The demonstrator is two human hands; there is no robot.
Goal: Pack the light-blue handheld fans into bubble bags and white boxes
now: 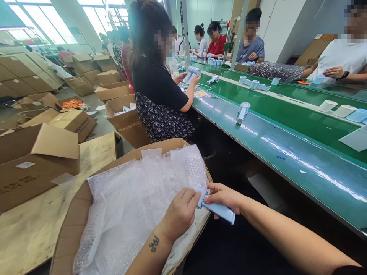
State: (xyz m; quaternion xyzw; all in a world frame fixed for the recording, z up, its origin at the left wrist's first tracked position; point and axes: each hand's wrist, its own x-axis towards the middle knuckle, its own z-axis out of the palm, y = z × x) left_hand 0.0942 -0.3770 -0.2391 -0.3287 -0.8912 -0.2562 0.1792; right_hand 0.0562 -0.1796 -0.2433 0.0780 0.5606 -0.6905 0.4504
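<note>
At the box's near rim: a pale blue handheld device (218, 209) lies crosswise between the two hands, its head end tucked under a flap of bubble wrap (137, 198), its handle end sticking out to the right over the dark gap beside the box.
Device position: just past the right edge of the open cardboard box (71, 225), low in the view and well short of the green surface (301, 160).
Left hand (180, 214): closed into a loose fist over the wrap and the device's head end, knuckles up; it pins both together.
Right hand (225, 196): fingers curled around the top of the handle, thumb underneath; it has the device firmly in hold.
Step in hand: by my reading, the device is being wrapped or slid into a bubble sleeve drawn from the pile in the box.
Next move calls for: a steady grip on the handle while the other hand draws the film along the body, without tearing the thin wrap or letting the free end tip down.
Beyond the hands: a like device (242, 111) lies alone on the green surface, with white cups (327, 105) further along.
Co-worker: a seated person (160, 88) ahead handles another device at the same surface.
Left side: open cartons (40, 152) stand on the floor.
</note>
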